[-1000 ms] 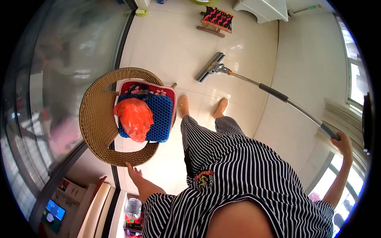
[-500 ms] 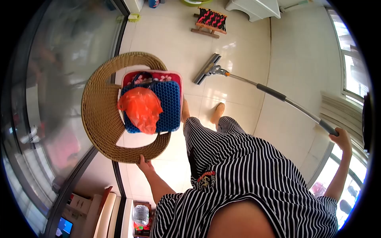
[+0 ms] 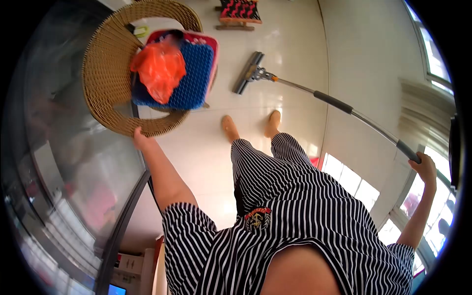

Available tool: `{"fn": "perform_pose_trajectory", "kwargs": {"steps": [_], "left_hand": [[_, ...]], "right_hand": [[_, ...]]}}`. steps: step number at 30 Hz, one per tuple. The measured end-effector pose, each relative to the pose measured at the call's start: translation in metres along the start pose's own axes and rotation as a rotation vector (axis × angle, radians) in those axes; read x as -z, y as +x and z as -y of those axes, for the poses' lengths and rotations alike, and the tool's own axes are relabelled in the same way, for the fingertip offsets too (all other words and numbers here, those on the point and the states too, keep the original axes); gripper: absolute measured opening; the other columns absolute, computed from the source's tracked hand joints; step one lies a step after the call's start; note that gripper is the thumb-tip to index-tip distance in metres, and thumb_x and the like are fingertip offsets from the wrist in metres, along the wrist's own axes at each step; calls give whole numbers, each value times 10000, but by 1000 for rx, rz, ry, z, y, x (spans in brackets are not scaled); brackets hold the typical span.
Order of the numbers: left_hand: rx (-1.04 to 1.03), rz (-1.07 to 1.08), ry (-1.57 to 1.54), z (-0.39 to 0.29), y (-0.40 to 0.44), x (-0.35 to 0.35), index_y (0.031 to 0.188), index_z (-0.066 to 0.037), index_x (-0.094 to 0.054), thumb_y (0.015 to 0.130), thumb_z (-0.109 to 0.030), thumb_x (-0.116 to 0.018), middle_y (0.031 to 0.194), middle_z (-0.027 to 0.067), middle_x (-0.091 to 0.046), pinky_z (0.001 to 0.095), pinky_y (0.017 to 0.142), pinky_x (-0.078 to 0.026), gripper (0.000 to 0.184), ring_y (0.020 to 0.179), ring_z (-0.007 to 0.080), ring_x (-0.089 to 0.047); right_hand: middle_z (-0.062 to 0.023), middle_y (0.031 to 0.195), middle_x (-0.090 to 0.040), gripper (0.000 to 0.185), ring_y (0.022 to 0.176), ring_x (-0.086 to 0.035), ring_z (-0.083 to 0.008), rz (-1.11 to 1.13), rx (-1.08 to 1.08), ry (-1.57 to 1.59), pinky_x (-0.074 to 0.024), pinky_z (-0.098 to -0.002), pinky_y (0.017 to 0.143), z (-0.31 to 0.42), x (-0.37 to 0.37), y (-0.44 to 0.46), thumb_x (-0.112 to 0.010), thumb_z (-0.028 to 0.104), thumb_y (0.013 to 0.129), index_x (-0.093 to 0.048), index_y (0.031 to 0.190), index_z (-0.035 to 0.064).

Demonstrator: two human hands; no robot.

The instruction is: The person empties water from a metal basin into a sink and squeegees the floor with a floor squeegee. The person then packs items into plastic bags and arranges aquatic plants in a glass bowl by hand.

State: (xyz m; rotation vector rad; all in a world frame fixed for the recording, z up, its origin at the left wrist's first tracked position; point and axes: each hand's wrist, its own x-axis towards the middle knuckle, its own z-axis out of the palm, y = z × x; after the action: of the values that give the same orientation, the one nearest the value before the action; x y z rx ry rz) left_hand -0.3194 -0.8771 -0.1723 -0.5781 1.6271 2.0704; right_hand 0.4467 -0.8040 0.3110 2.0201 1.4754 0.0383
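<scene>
My left hand (image 3: 141, 139) is closed on the near rim of a brown wicker armchair (image 3: 101, 73), its fingers partly hidden by the weave. On the chair seat lie a blue textured cushion (image 3: 194, 81) and, beneath it, a red-edged cushion (image 3: 215, 45). A crumpled orange-red plastic bag (image 3: 160, 71) rests on top. Out to the right, my right hand (image 3: 425, 167) wraps round the grey grip at the end of a mop handle (image 3: 368, 120). The long pole slants to the mop head (image 3: 248, 73), which is on the tiled floor ahead of my feet.
A small wooden stool (image 3: 240, 12) with a black and pink woven seat stands farther ahead. Dark-framed glass door panels (image 3: 83, 137) run along the left, close to the chair. A pale wall (image 3: 364, 64) and windows line the right. Glossy tiles (image 3: 290, 54) cover the floor.
The chair, with the cushions and bag on it, has shifted forward and slightly left as my left arm extends. The mop stays in my right hand, nearly where it was in view.
</scene>
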Motion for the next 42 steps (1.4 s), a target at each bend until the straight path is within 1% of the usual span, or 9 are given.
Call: {"fn": "perform_pose_trajectory", "kwargs": {"steps": [8,12,19,21,22,24,26,29,42], "left_hand": [[115,450,-114,-18,-34,25,1304,62,-449,839,-140,-627,1265,152,-551,409,946,-490,538,1115,280,-575],[-154,84,328,35,-85,22,1357,65,-336,877,-166,-537,1254,170,-528,415,881,-474,569,1000,290,-574],[-205,1757,601,178,-462,61,1306,-44,-480,646,-88,-741,1341,164,-463,399,1053,-348,711,1292,326,-398],[-977,1946,786,171,-547,57,1378,-124,-420,640,-158,-800,1361,138,-439,468,1052,-333,831,1304,340,-377],[-969,2082,713,179,-574,49,1421,-161,-376,641,-173,-808,1370,107,-449,509,1038,-331,892,1298,344,-384],[-1085,1914,519,208,-618,46,1271,-177,-550,686,-229,-780,1191,77,-607,493,982,-379,631,1163,292,-533],[-605,2387,1150,204,-651,28,958,-183,-679,728,-306,-745,904,34,-695,468,904,-421,269,946,235,-644],[-786,2267,1032,250,-673,33,716,-161,-646,745,-363,-721,657,-13,-654,432,795,-452,218,733,218,-656],[-751,2055,1307,151,-703,68,906,-203,-640,837,-165,-561,685,49,-645,425,737,-461,111,691,243,-643]], "right_hand": [[-132,653,-570,283,600,-557,-254,-26,-49,75,-431,-384,606,-65,-98,-175,-694,300,753,-616,827,38],[-137,656,-577,295,621,-579,-272,-47,-10,19,-440,-390,617,-67,-101,-195,-699,316,765,-620,852,46],[-142,666,-608,266,637,-620,-294,-48,-11,-13,-453,-399,607,-34,-69,-215,-712,287,791,-617,904,66],[-152,710,-628,269,663,-633,-303,-13,-38,-50,-463,-396,616,-34,-59,-225,-709,291,814,-611,920,64],[-159,743,-640,287,689,-644,-315,-46,2,-50,-474,-407,633,-39,-64,-226,-712,299,816,-603,930,60],[-159,756,-648,297,706,-651,-324,-149,99,-88,-485,-414,644,-64,-78,-233,-720,292,806,-596,939,58],[-164,756,-651,315,669,-654,-294,-199,191,-89,-495,-390,626,-92,-80,-244,-740,283,786,-610,956,52],[-160,736,-640,290,671,-640,-327,-119,203,33,-477,-405,622,-126,-99,-198,-743,238,762,-614,944,52],[-130,688,-642,250,597,-622,-279,-98,496,217,-479,-361,590,-192,-50,-164,-760,174,666,-672,861,46]]}}
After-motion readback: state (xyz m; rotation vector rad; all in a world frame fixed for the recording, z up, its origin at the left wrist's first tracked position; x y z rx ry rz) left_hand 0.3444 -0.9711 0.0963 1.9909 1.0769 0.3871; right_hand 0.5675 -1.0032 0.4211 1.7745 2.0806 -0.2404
